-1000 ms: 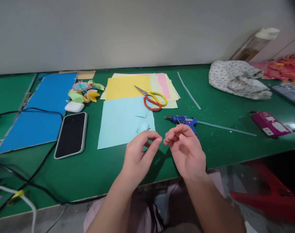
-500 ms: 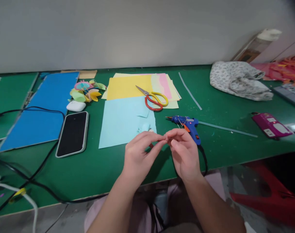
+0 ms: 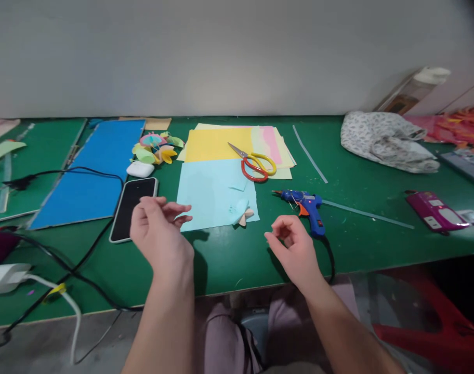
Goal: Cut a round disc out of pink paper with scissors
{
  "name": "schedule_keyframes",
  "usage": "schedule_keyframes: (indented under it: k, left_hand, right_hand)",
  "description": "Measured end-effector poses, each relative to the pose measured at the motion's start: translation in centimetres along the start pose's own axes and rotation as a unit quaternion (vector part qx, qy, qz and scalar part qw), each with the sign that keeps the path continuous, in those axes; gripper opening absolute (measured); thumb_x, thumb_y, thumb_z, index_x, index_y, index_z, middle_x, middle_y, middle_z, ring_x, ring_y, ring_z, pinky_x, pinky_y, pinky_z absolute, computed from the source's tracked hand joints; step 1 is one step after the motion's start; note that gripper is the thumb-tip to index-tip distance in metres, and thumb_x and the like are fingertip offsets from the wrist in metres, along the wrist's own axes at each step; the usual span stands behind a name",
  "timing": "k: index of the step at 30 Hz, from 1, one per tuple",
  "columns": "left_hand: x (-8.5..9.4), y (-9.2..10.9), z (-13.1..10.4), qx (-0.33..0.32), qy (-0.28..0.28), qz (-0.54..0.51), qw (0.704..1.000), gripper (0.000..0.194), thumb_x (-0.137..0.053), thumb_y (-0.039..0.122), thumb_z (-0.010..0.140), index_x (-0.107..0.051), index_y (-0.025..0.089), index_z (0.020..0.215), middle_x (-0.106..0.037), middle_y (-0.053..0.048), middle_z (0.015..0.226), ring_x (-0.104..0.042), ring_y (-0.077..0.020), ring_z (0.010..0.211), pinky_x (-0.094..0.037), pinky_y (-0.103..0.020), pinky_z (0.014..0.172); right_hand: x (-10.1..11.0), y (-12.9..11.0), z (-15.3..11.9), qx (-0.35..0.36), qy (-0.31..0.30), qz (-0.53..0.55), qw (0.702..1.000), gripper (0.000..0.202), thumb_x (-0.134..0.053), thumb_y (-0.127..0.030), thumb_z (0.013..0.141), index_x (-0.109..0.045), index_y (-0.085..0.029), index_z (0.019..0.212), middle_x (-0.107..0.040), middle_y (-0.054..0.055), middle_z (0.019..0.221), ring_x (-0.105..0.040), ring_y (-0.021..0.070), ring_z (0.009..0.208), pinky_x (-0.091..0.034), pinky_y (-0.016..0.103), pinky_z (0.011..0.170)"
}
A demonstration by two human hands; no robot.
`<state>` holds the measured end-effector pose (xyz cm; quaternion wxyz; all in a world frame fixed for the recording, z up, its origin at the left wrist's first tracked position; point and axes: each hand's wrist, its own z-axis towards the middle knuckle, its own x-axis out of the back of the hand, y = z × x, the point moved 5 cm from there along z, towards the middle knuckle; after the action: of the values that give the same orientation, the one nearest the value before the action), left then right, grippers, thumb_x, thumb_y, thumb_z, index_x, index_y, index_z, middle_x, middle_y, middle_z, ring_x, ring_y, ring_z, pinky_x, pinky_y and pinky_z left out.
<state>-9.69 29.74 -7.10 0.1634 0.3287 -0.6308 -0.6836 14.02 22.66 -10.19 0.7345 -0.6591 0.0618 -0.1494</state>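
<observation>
While the left hand point(image 3: 155, 231) hovers, grey wall point(image 3: 182, 57) backs the green table point(image 3: 229, 262).

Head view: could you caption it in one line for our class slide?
Left hand and right hand apart at a green table with coloured paper, scissors and a blue glue gun.

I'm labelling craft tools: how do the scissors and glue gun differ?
The scissors have one red handle and one yellow handle; the glue gun is blue with an orange trigger. The scissors lie on paper sheets, the glue gun on the green table. The glue gun has a black cable; the scissors have none. Neither the left hand nor the right hand touches either one.
</observation>
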Motion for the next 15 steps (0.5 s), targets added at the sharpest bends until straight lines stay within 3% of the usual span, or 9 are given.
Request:
schedule_keyframes:
  k: [1,4,6,10,12,15]
  left_hand:
    - [0.0,-0.3,0.1,0.014,0.0,-0.002,1.0,0.009,-0.058,0.028,0.092,-0.055,0.021,0.096,-0.066,0.003,0.07,-0.068,-0.0126,0.061,-0.05,-0.021,0.05]
    - [-0.5,-1.3,0.0,0.033,-0.033,0.01,0.999,0.059,-0.069,0.011,0.074,-0.047,0.025,0.127,-0.068,-0.006,0.114,-0.072,-0.0122,0.081,-0.056,-0.023,0.065]
    - [-1.0,-1.8,-0.2,0.036,-0.069,0.053,0.996,0.065,-0.072,0.014,0.072,-0.046,0.025,0.131,-0.064,-0.009,0.121,-0.069,-0.0113,0.085,-0.055,-0.022,0.068]
    - [-1.9,-2.8,-0.5,0.036,-0.165,0.131,0.977,0.058,-0.068,0.027,0.08,-0.049,0.019,0.133,-0.065,-0.002,0.092,-0.064,-0.0127,0.076,-0.051,-0.024,0.064]
    - [-1.9,-3.0,-0.5,0.033,-0.172,0.135,0.975,0.057,-0.068,0.025,0.079,-0.051,0.018,0.132,-0.063,0.0,0.085,-0.063,-0.0133,0.072,-0.05,-0.025,0.064]
    - [-1.8,-3.0,-0.5,0.023,-0.171,0.131,0.976,0.054,-0.066,0.023,0.078,-0.052,0.017,0.13,-0.063,0.001,0.082,-0.063,-0.0136,0.07,-0.049,-0.026,0.065]
  right_hand:
    - [-0.2,0.1,0.0,0.01,-0.017,-0.01,1.0,0.017,-0.066,-0.016,0.081,-0.062,-0.025,0.095,-0.061,-0.001,0.084,-0.062,0.0135,0.071,-0.054,0.028,0.068]
    - [-0.8,0.0,0.9,0.041,-0.068,-0.067,0.995,0.045,-0.063,-0.018,0.083,-0.057,-0.026,0.127,-0.061,0.009,0.127,-0.068,0.0186,0.103,-0.057,0.036,0.089]
    - [-1.4,-0.5,2.5,0.052,-0.097,-0.15,0.983,0.046,-0.061,-0.025,0.088,-0.057,-0.024,0.133,-0.06,0.012,0.135,-0.064,0.0216,0.115,-0.054,0.039,0.097]
    - [-3.0,-2.1,7.0,0.033,-0.134,-0.276,0.951,0.028,-0.057,-0.032,0.094,-0.07,-0.016,0.114,-0.067,0.015,0.122,-0.067,0.0247,0.099,-0.052,0.042,0.091]
    - [-4.2,-2.7,8.7,0.028,-0.159,-0.308,0.937,0.022,-0.06,-0.029,0.093,-0.073,-0.014,0.101,-0.069,0.016,0.116,-0.066,0.0263,0.098,-0.048,0.042,0.093]
    - [-5.4,-2.5,9.7,0.01,-0.2,-0.337,0.92,0.018,-0.066,-0.028,0.089,-0.069,-0.016,0.076,-0.07,0.012,0.095,-0.065,0.0253,0.089,-0.046,0.037,0.084]
